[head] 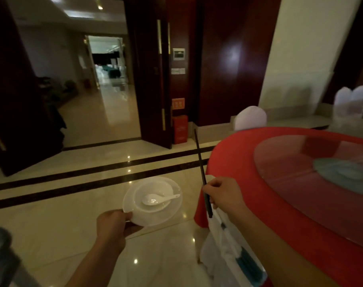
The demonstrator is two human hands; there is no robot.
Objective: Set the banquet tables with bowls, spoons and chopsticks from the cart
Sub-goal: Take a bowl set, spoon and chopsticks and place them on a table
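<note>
Just under right hand (224, 193) and chopsticks (200, 158), covered chair (224, 251) against red table (238, 154)

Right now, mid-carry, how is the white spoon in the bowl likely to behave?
The spoon lies loose in the glossy bowl, handle at its rim, so it will probably slide or rattle if tilted. It looks ceramic, likely brittle if dropped. The left hand holds the plate by one edge, so keep it level.
</note>
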